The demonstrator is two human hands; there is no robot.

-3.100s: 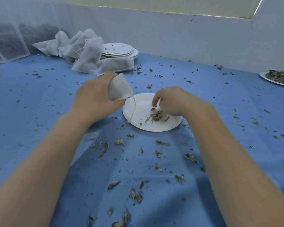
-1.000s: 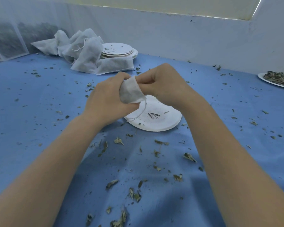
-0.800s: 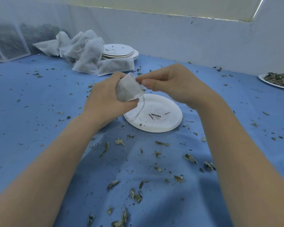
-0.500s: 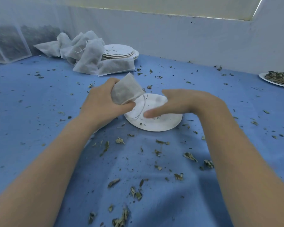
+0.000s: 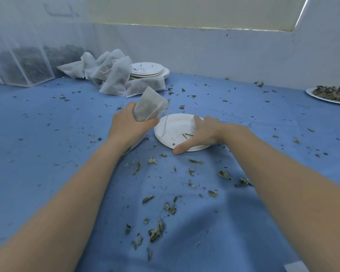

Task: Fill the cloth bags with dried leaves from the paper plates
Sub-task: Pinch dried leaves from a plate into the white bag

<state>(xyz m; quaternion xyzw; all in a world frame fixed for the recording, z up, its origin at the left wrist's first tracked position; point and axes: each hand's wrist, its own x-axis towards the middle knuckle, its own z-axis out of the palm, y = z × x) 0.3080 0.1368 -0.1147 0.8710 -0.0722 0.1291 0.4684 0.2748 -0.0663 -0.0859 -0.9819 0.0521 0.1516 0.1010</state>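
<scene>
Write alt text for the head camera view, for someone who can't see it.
The left hand grips a leaf-filled cloth bag while the right hand rests open on a nearly empty paper plate. Leaves litter the blue table.

Both bare forearms reach forward from the near edge. Left hand (image 5: pixel 128 126) is raised, fingers curled round a cloth bag (image 5: pixel 148 106), thumb across its front. Right hand (image 5: pixel 201 134) is spread flat, palm down, fingers straight, thumb pointing left, resting on a paper plate (image 5: pixel 171 130).
</scene>
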